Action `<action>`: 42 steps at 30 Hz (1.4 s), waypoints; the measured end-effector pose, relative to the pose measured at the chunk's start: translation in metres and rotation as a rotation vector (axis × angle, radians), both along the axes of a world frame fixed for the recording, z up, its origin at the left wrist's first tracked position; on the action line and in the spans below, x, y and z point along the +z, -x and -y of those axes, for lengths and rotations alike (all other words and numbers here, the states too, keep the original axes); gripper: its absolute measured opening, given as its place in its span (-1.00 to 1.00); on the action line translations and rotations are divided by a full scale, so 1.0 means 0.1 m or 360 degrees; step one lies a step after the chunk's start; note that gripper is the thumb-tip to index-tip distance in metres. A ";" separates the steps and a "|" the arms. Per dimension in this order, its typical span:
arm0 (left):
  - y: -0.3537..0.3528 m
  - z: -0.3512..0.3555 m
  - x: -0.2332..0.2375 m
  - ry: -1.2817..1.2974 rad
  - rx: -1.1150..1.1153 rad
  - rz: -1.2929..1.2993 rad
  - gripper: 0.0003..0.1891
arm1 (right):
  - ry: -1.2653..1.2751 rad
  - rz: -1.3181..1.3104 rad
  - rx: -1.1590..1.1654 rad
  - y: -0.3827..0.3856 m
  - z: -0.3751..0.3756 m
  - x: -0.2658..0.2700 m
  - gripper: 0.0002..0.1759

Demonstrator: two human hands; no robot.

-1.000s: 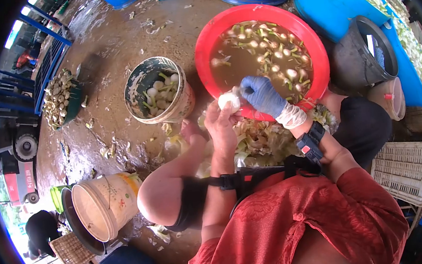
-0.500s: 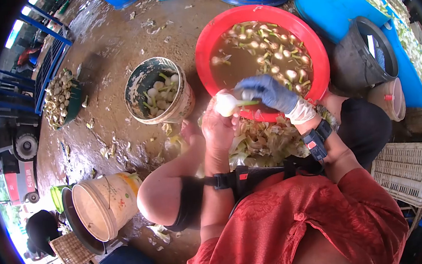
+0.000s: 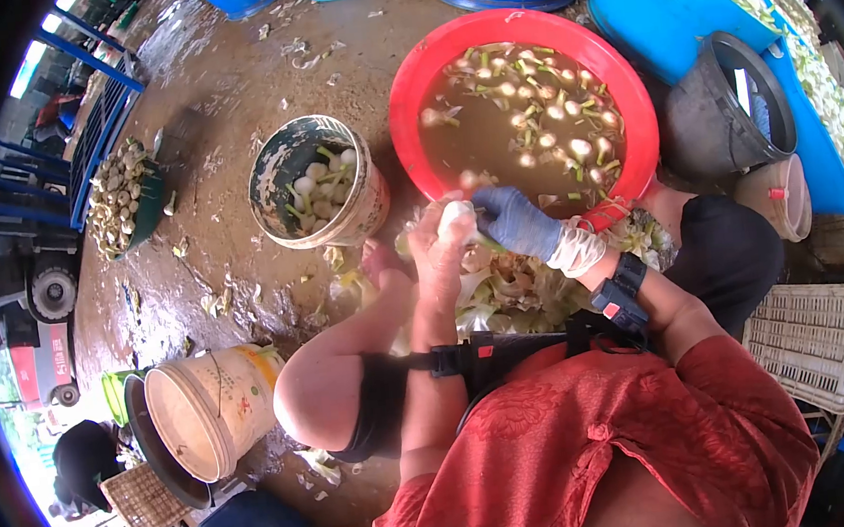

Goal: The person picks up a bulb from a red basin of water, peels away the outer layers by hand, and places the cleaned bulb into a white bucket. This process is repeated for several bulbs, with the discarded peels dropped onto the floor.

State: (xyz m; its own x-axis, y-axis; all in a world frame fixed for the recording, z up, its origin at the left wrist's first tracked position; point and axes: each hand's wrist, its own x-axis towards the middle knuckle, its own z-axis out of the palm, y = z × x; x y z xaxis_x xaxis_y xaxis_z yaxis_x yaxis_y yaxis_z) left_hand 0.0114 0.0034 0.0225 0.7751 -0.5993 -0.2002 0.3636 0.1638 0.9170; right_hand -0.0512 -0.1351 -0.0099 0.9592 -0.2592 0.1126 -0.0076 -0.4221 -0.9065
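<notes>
The left hand (image 3: pixel 436 246) has its grip clamped on 1 white bulb (image 3: pixel 456 221) before the near rim of a red basin (image 3: pixel 409 134); the gloved right hand (image 3: pixel 519 223) meets it, its grip hard to tell. A bulb-filled bucket (image 3: pixel 368 211) stands left, a black bucket (image 3: pixel 713 128) right.

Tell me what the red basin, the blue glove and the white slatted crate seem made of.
Red basin: probably plastic, smooth with a slight sheen; evenly coloured, rounded rim. Blue glove: perhaps rubber or coated fabric, matte; close fit. White slatted crate: likely hard plastic, dull; regular, molded-looking slots.
</notes>
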 end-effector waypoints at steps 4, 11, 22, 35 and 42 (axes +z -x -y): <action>0.05 0.00 0.08 -0.0073 -0.0052 0.0239 -0.52 | -0.0435 -0.0284 0.0087 0.03 0.06 0.04 -0.85; -0.04 0.00 -0.09 0.0132 -0.0087 0.0041 -0.40 | -0.0701 -0.0116 0.0318 0.09 0.13 0.16 -0.83; 0.00 0.03 -0.13 -0.0371 -0.0103 0.0506 -0.61 | -0.0249 0.0083 0.0322 0.20 0.16 0.08 -0.83; 0.06 0.03 -0.20 0.0133 -0.0142 -0.0312 -0.63 | 0.0114 0.0223 0.0332 0.12 0.26 0.28 -0.72; 0.11 0.08 -0.24 0.0330 -0.0120 -0.0087 -0.63 | 0.0545 0.0050 0.0616 0.07 0.79 0.44 -0.73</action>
